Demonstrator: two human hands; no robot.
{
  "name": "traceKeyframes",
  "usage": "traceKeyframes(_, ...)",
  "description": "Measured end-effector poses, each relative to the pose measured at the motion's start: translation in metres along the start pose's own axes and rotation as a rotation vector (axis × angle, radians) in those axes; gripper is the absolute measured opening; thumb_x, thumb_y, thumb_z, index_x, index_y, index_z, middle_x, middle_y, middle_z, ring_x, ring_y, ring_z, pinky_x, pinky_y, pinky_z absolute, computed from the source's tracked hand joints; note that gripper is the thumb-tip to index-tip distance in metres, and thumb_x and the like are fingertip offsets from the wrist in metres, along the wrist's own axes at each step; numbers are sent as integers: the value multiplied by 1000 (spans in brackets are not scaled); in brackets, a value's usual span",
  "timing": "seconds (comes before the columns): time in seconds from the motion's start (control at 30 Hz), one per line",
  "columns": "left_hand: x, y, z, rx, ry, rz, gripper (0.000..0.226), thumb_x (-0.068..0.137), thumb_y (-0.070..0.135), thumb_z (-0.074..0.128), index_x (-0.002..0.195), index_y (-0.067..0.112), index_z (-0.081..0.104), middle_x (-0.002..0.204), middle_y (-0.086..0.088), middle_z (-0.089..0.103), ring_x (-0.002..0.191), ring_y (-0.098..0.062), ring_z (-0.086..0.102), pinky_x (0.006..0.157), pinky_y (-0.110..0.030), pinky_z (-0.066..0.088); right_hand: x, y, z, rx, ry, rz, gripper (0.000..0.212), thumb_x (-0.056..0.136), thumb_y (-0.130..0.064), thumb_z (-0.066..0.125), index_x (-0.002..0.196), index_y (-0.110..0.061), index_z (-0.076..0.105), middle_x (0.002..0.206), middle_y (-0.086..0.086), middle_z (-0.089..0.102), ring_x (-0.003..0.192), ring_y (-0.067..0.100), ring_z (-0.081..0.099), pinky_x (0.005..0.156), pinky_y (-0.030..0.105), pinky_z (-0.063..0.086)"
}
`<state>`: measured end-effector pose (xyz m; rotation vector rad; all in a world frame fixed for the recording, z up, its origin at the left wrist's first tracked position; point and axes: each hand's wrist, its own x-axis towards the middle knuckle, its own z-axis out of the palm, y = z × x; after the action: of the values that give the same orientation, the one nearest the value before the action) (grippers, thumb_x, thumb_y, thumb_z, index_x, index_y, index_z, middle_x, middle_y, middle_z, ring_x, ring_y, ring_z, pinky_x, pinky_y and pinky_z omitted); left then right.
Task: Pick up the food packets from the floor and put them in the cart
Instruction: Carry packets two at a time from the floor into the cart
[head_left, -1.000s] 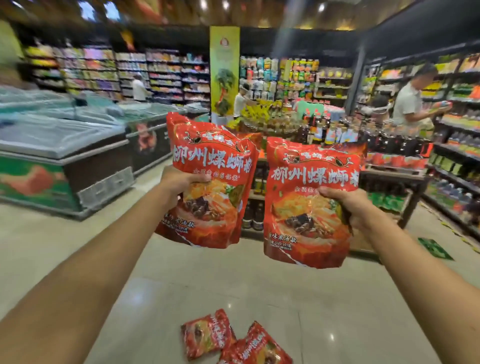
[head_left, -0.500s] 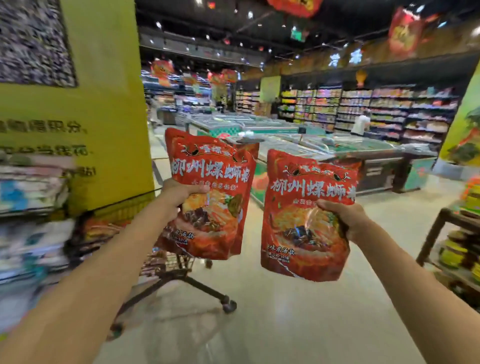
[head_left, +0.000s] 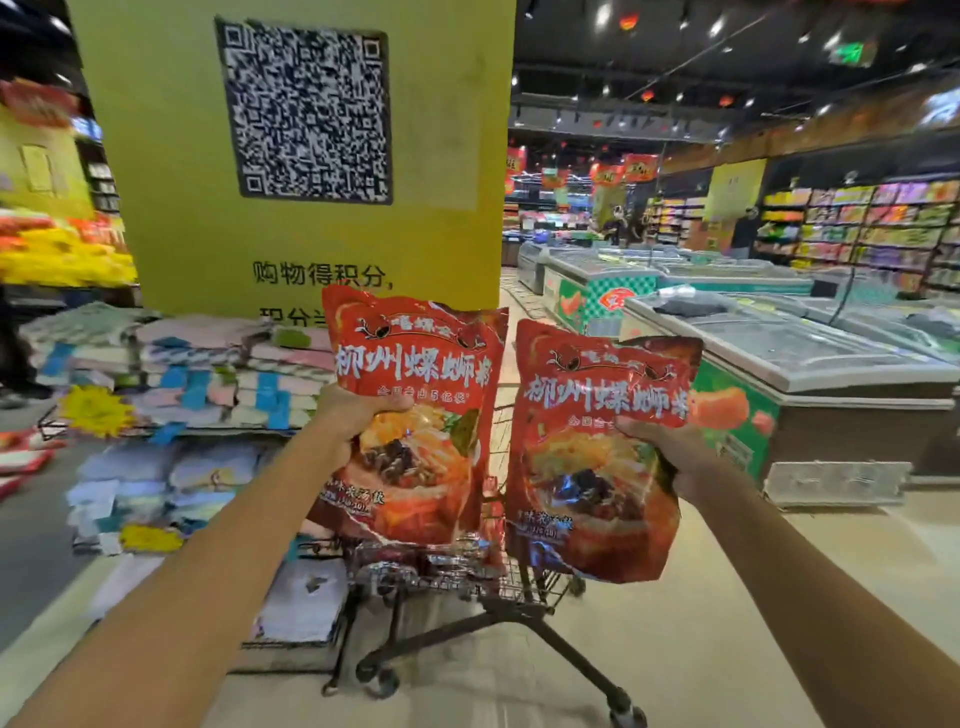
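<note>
I hold two red food packets upright at chest height. My left hand (head_left: 347, 422) grips the left packet (head_left: 415, 374) by its left edge. My right hand (head_left: 670, 452) grips the right packet (head_left: 597, 467) by its right edge. Both show white lettering and a noodle picture. Directly behind and below them stands a wire shopping cart (head_left: 498, 587) on a dark wheeled frame; the packets hide most of its basket, and shiny packets lie inside along its rim.
A yellow pillar (head_left: 171, 156) with a QR code rises behind the cart. Shelves of folded towels (head_left: 176, 374) stand at the left. Chest freezers (head_left: 779, 364) run along the right, with stocked shelves (head_left: 857, 228) beyond. Beige floor (head_left: 727, 623) stretches to the right.
My view has swung left from the aisle to the pillar and cart. The cart now sits straight ahead under the packets. Both hands keep their packets; floor packets have left view.
</note>
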<state>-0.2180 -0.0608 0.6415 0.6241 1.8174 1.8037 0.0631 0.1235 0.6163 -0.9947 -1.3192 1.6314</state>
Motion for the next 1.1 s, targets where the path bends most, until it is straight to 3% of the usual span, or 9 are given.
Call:
traceKeyframes(0.1,54,-12,9,1,13,-10,38,61,8,86,81,14,55,94,-10,66,84,-24,65,80,-35,51,64,9,24,-48,-7,34,55,55,-11,85,104,-3,62,101,18,69,89,35,67,83,46,54)
traceKeyframes(0.23,134,-31,32,24,10,-22,51,60,8,86,103,9,60,98,-9,68,86,-23,65,85,-37,51,157,17,43,-97,-2,69,50,62,-17,85,102,-1,60,106,21,67,92,35,66,76,41,54)
traceKeyframes(0.33,190,-45,53,29,1,-44,46,56,9,88,91,17,61,102,-8,70,88,-23,67,90,-40,52,227,23,54,-116,38,99,67,59,-21,87,115,0,57,110,19,66,102,36,64,89,43,50)
traceKeyframes(0.5,279,-67,64,27,8,-106,45,56,10,88,87,18,56,92,-1,66,84,-18,62,92,-35,45,321,45,81,-153,19,144,47,60,-20,87,97,-9,60,108,16,68,98,35,65,86,45,52)
traceKeyframes(0.63,359,-112,65,94,-13,-224,68,54,15,90,114,8,59,113,-3,64,105,-23,58,94,-37,44,391,84,108,-197,-7,244,69,51,-23,89,111,-4,60,106,17,69,95,35,67,89,49,52)
traceKeyframes(0.73,417,-156,63,161,-14,-329,103,25,38,96,114,2,58,126,-12,60,115,-33,56,99,-53,43,436,122,133,-206,-4,306,78,43,-25,88,112,-2,60,105,18,69,92,34,68,81,45,55)
traceKeyframes(0.87,483,-204,62,233,-18,-462,72,69,22,83,126,-2,45,140,-19,45,130,-35,41,101,-44,38,480,178,158,-229,27,417,71,48,-22,87,110,-2,59,98,14,68,81,28,65,65,34,51)
traceKeyframes(0.93,509,-228,62,267,-53,-530,56,73,19,80,116,-2,51,140,-18,46,130,-32,42,100,-39,37,496,209,164,-235,45,484,71,51,-18,87,113,-2,58,105,16,68,89,32,66,73,38,54)
traceKeyframes(1.1,553,-280,62,304,-87,-662,67,73,10,79,131,3,46,136,-15,52,121,-26,49,94,-32,37,531,272,176,-263,101,648,64,60,-16,87,114,-1,57,110,16,65,99,33,63,67,35,51)
